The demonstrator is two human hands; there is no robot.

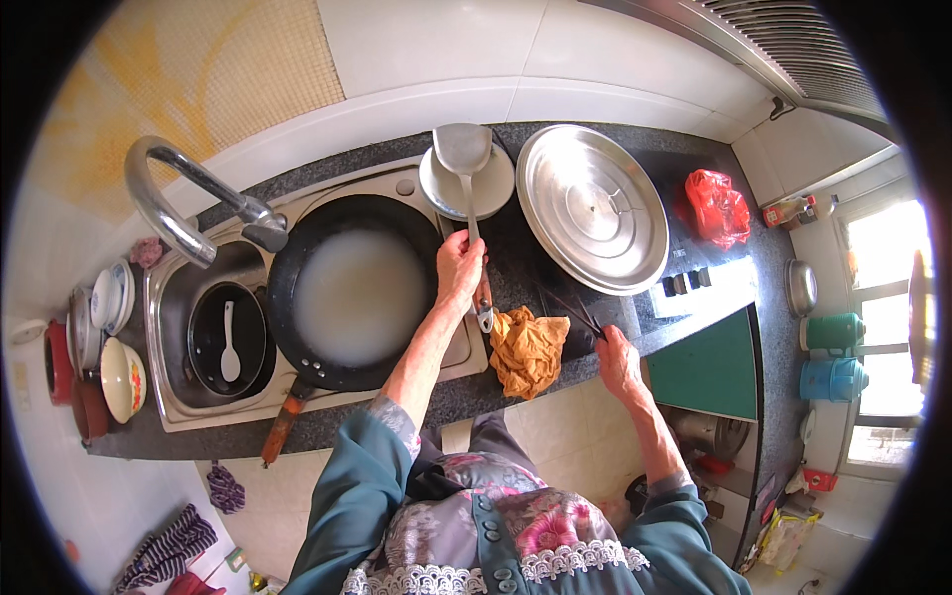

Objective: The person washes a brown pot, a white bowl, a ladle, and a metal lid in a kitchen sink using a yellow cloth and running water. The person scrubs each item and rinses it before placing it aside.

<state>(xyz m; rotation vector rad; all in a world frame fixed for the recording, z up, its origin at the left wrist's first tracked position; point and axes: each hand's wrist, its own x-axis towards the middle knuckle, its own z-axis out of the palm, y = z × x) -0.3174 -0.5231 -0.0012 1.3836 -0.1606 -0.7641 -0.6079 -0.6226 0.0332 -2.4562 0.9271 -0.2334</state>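
Observation:
My left hand [460,269] grips the handle of a metal wok spatula [464,149], its blade over a white bowl [439,195] at the back of the counter. My right hand [619,358] is closed on a pair of dark chopsticks [584,314], their tips pointing up and left. Between the hands, a crumpled orange-brown cloth [524,353] lies at the counter's front edge. Left of my left hand, a black wok [279,297] holds cloudy liquid and rests over the sink, its wooden handle towards me. A large round steel lid [595,212] lies beyond my right hand, over the stove.
A curved faucet [167,216] rises over the steel sink [160,327], where a black pan [204,357] holds a white spoon [229,342]. Bowls [119,379] stand at far left. A red plastic bag [718,208] lies right of the lid, near the stove knobs [686,282].

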